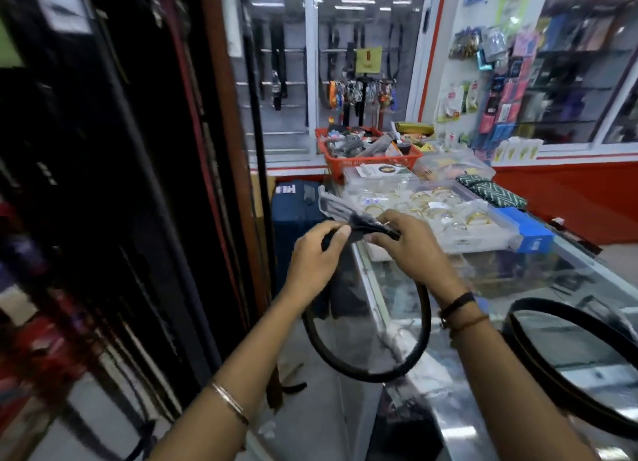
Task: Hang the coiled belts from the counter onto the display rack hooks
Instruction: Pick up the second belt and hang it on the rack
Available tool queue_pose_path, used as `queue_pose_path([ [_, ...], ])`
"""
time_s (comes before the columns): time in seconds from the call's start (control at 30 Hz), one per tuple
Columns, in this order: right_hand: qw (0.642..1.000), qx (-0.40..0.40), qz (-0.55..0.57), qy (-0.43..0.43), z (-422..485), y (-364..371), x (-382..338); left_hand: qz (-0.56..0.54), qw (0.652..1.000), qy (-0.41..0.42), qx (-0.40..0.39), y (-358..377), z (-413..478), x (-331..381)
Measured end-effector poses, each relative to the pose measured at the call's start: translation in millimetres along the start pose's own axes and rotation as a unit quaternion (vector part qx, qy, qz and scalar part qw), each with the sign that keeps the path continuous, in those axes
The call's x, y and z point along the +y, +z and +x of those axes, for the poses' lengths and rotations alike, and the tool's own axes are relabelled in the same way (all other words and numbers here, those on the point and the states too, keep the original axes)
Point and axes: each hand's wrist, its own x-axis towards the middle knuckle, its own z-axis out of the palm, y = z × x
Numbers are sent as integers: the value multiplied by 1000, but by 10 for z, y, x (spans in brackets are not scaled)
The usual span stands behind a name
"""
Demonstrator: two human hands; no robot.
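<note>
A black belt (pixel 419 339) hangs in a wide loop below my hands, beside the counter's left edge. My left hand (pixel 316 253) grips one end of it near the top. My right hand (pixel 411 243) pinches the buckle end, where a clear plastic wrapper (pixel 336 206) sticks out to the upper left. Another coiled black belt (pixel 566 357) lies on the glass counter (pixel 518 277) at the lower right. The display rack (pixel 114 184) full of hanging dark belts fills the left side, close to my left arm.
On the counter's far part stand clear trays of gold bangles (pixel 431 205), a blue box (pixel 524 231) and a red basket (pixel 373 149) of small goods. A dark blue suitcase (pixel 297 215) stands on the floor behind the rack. Packaged goods hang on the right wall.
</note>
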Motion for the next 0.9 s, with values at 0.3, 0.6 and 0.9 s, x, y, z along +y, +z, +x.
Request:
queue_pose_path([
  [0.3, 981, 119, 56, -139, -151, 469, -1564, -103, 980, 59, 157, -1349, -75, 754],
  [0.6, 900, 120, 366, -203, 236, 682, -2469, -157, 964, 138, 164, -2303, -34, 1167],
  [0.9, 820, 186, 474, -261, 730, 659, -3166, -76, 936, 252, 233, -2854, 344, 1602],
])
